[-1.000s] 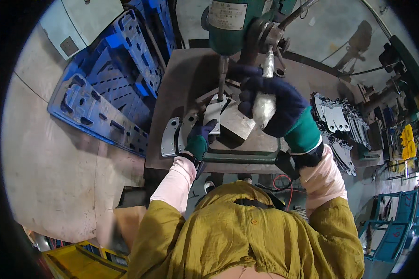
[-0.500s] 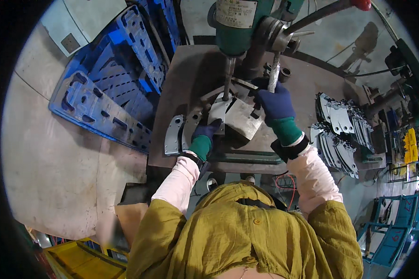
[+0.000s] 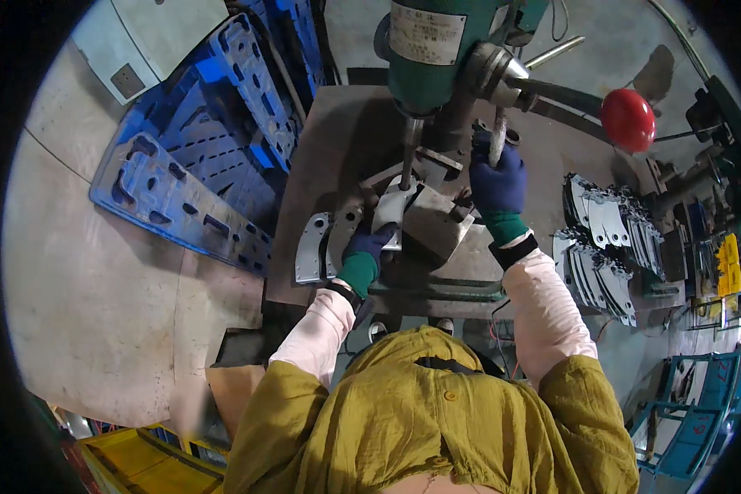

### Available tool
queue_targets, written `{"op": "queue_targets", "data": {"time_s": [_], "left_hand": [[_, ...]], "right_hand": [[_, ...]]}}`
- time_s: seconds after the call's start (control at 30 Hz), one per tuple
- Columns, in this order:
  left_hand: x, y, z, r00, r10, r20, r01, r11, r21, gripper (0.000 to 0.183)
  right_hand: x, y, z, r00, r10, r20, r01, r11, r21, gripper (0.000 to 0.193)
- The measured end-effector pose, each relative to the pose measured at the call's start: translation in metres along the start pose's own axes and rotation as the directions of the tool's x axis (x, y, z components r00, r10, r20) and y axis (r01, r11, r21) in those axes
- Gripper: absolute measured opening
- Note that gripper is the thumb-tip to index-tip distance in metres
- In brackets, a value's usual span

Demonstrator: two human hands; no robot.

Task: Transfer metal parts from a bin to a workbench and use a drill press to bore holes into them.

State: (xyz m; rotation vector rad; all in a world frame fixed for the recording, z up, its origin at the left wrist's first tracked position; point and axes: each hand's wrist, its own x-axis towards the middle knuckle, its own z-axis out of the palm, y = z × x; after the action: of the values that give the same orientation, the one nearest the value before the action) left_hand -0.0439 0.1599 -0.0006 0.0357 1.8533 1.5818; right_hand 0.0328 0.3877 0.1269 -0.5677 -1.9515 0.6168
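Observation:
My left hand, in a dark blue glove with a green cuff, grips the near end of a curved silver metal plate. That plate lies against a blocky metal fixture, and the drill spindle of a green drill press comes down onto its far end. The tip is too small to make out. My right hand, gloved alike, is closed round a pale, wrapped feed lever that hangs from the press's hub. Left of my left hand lie two more curved plates, one bright and one darker.
Stacks of curved plates lie at the right of the brown worktable. Another lever with a red ball knob juts out to the right. Blue plastic pallets stand at the left, and a blue rack at the lower right.
The hub has turned: the red-knobbed lever has swung down and nearer. My right hand has shifted slightly right with its lever. My left hand still holds the plate.

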Motion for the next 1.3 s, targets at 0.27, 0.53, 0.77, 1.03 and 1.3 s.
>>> {"op": "queue_targets", "data": {"time_s": [0.27, 0.53, 0.77, 1.03, 1.3], "left_hand": [[0.003, -0.006, -0.002, 0.998, 0.031, 0.052, -0.024, 0.993, -0.117, 0.077], [-0.002, 0.006, 0.004, 0.999, -0.041, 0.021, 0.042, 0.999, -0.005, 0.078], [-0.019, 0.02, 0.005, 0.997, 0.008, -0.081, 0.001, 0.993, 0.117, 0.072], [-0.009, 0.006, 0.008, 0.993, 0.021, -0.116, -0.004, 0.99, 0.143, 0.069], [-0.029, 0.014, 0.007, 0.979, 0.193, -0.07, -0.18, 0.971, 0.16, 0.067]], "right_hand": [[0.004, 0.009, 0.007, 0.965, -0.227, -0.133, 0.217, 0.973, -0.084, 0.018], [0.04, 0.054, 0.009, 0.949, -0.313, -0.047, 0.264, 0.866, -0.423, 0.028], [0.111, 0.067, 0.001, 0.896, -0.444, -0.015, 0.404, 0.828, -0.39, 0.031], [0.023, 0.051, 0.011, 0.991, -0.095, 0.099, 0.105, 0.989, -0.102, 0.027], [-0.014, -0.088, -0.069, 0.681, -0.053, 0.73, -0.638, 0.445, 0.628, 0.029]]}}
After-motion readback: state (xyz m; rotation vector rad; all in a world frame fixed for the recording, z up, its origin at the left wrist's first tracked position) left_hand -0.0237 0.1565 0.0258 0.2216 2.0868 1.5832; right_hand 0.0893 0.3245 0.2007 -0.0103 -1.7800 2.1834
